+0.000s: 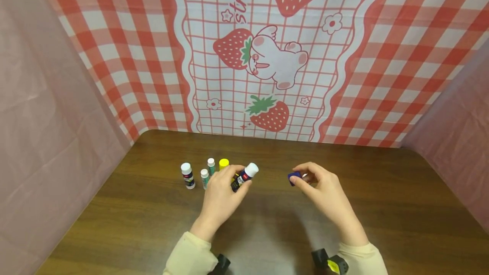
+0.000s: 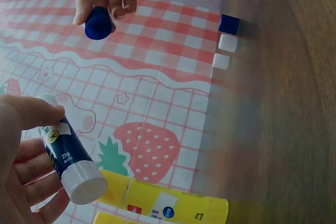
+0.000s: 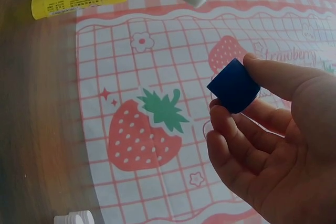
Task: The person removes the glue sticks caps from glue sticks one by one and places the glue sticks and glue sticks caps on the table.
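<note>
My left hand (image 1: 223,190) grips a dark blue glue stick (image 2: 68,150) round its middle, its white end tilted up and to the right in the head view. Between thumb and fingers, my right hand (image 1: 324,186) pinches a blue cap (image 3: 234,86) above the table. The stick and the cap are held apart, with a gap between the hands. Close behind the left hand stands a yellow glue stick (image 1: 224,163), partly covered by that hand; the left wrist view shows part of a second yellow one.
Left of my left hand stand a dark blue glue stick (image 1: 187,176) with a white top and two small green ones (image 1: 205,178) with white tops. Another blue cap (image 2: 229,24) and two white caps (image 2: 228,42) sit on the wooden table (image 1: 133,224). A strawberry-print cloth (image 1: 267,109) hangs behind.
</note>
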{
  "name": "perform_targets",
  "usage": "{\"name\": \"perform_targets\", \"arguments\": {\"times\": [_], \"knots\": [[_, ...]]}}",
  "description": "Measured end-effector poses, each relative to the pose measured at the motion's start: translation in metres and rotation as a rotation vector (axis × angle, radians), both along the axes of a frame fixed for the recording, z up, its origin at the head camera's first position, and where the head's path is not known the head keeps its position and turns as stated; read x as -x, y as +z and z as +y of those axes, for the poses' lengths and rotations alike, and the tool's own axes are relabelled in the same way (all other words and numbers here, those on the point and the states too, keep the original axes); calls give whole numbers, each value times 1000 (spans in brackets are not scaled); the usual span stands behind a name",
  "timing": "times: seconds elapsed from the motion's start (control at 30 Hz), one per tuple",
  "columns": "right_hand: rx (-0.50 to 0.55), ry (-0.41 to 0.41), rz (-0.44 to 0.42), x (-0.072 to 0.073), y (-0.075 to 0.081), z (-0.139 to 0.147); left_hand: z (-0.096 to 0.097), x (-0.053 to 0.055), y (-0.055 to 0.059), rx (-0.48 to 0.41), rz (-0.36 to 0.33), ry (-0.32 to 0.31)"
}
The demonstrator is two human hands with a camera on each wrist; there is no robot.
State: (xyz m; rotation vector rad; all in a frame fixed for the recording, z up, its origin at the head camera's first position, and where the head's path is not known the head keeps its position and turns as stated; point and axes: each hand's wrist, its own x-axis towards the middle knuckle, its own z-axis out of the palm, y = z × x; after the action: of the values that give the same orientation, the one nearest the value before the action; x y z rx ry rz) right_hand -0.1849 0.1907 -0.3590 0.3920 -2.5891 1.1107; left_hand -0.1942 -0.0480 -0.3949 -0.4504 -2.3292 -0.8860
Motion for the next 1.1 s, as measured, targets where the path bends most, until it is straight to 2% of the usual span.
{"name": "perform_targets", "arguments": {"times": [0.2,0.53,0.83,1.1], "knots": [[9,-4,-32,0,1,4,-6,1,2,-29,-30,46],[-41,-59,-12,1,2,11,-18,5,6,-72,-7,63],[-47,-81,-2,3,2,18,-30,7,8,-118,-40,88],[3,-93,-61,2,2,23,-38,9,11,-145,-41,107]]}}
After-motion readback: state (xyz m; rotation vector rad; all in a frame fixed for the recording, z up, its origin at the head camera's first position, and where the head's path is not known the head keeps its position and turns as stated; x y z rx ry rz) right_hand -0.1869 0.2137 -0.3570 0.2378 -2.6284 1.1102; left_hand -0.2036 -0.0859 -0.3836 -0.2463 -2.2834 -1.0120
